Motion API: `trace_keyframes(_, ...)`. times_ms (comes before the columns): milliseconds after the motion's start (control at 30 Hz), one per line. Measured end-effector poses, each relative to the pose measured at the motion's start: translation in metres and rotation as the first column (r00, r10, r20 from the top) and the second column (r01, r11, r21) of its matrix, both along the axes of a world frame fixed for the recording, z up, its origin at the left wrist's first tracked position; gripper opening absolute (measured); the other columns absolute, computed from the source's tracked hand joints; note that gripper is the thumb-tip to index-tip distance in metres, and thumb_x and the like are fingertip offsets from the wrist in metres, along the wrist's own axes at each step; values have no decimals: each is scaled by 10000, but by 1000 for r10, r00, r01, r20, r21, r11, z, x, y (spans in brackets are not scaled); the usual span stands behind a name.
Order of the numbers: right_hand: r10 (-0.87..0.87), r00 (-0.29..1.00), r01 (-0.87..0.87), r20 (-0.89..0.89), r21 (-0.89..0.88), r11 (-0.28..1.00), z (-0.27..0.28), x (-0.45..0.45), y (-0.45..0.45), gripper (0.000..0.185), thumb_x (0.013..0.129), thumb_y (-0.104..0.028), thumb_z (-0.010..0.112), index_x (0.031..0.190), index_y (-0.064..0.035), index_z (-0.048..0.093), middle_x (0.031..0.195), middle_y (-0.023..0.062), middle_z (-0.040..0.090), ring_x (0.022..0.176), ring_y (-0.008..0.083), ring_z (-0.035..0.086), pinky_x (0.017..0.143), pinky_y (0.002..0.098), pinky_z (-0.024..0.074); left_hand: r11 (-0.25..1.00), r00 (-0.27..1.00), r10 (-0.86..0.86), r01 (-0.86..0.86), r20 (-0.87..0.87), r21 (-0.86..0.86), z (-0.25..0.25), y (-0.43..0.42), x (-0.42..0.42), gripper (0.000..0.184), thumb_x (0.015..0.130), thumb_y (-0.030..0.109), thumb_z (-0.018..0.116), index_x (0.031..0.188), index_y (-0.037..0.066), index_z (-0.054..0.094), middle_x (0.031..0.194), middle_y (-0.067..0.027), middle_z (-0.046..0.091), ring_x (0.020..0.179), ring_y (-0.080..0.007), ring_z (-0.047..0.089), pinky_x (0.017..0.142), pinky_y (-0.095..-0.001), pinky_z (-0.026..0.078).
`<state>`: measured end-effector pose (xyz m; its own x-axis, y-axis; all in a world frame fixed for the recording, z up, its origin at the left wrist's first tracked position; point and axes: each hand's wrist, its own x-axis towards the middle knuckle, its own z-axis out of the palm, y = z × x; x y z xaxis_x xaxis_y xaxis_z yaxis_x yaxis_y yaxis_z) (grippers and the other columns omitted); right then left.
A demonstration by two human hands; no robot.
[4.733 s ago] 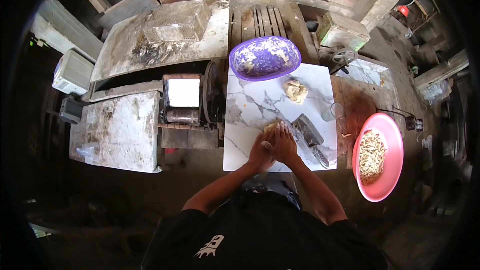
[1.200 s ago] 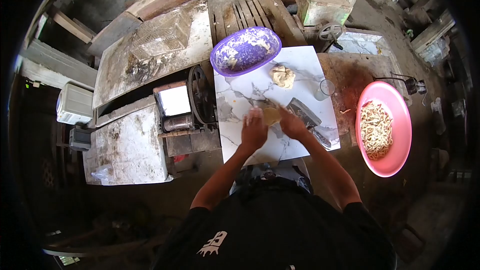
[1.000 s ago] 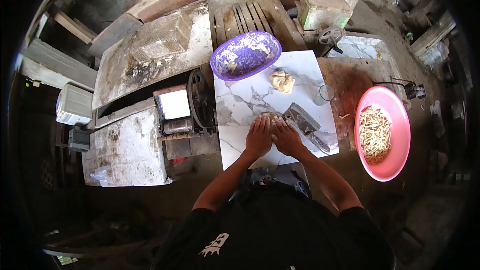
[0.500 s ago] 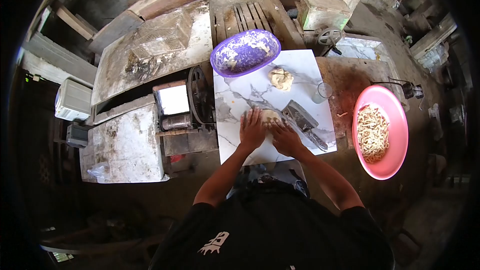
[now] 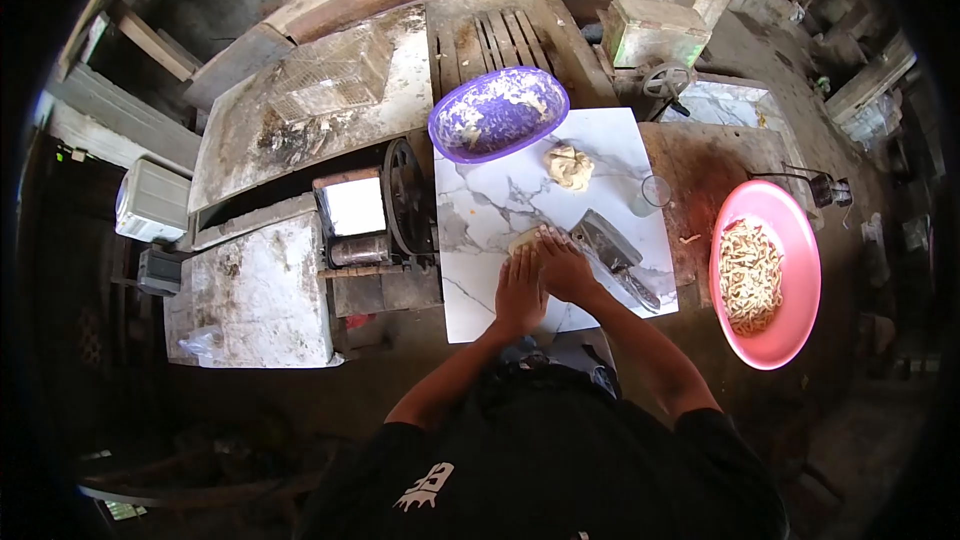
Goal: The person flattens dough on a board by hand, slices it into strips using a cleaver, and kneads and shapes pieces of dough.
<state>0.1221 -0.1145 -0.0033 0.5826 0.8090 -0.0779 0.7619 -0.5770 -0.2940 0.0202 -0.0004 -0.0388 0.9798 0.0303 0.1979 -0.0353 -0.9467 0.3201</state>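
Both hands are lying flat, fingers straight & close together: L hand (image 5: 521,292) and R hand (image 5: 566,267) are pressing on the small dough piece (image 5: 524,238), on marble-pattern board (image 5: 487,287). Metal blade (image 5: 608,243) is resting just beside R hand. Dough lump (image 5: 569,168) is sitting farther up, btwn purple basin (image 5: 498,116) & clear glass (image 5: 650,196). Pink basin (image 5: 767,332) w/ pale strips (image 5: 750,278) is standing right of board.

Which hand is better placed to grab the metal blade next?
Probably the right hand: the metal blade lies just off its right side, while the left hand would have to reach past it. Both are at the dough.
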Motion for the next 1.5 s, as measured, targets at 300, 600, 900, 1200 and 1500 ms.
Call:
trace_keyframes(300,-105,990,109,-95,31,994,-9,18,9,600,841,-176,499,1391,38,390,1459,247,374,1377,371,340,1146,433,262,996,996,-25,18,-84,-82,17,13,12,631,875,239,544,1402,-48,350,1446,-242,373,1364,-380,326,1124,-500,243)
trace_keyframes(600,-66,994,63,92,36,997,0,-11,7,562,873,-177,500,1386,27,396,1415,247,433,1354,377,381,1102,437,343,1000,999,-26,26,-36,0,6,9,22,726,799,137,566,1427,-74,270,1450,-251,362,1381,-401,301,1146,-461,226)
trace_keyframes(900,-113,897,141,-428,35,989,11,20,3,740,837,-181,567,1485,-20,246,1509,226,312,1400,363,301,1130,426,304,994,967,-42,17,-251,-104,28,15,46,710,818,231,594,1406,-58,321,1405,-234,409,1333,-344,371,1072,-480,318)
trace_keyframes(1200,-50,999,50,11,56,997,-16,-3,-5,621,865,-228,545,1410,19,381,1435,229,420,1360,350,377,1121,423,313,999,996,-53,53,74,11,5,14,29,689,846,295,585,1397,-55,364,1314,-280,492,1271,-400,436,1065,-486,324)
trace_keyframes(1500,-526,839,506,141,155,849,16,-2,-86,558,822,-183,633,1329,-16,467,1342,249,502,1226,396,501,1023,458,410,994,992,10,-23,-123,-111,43,29,72,557,912,274,520,1350,-55,420,1264,-248,530,1193,-369,511,955,-470,439)
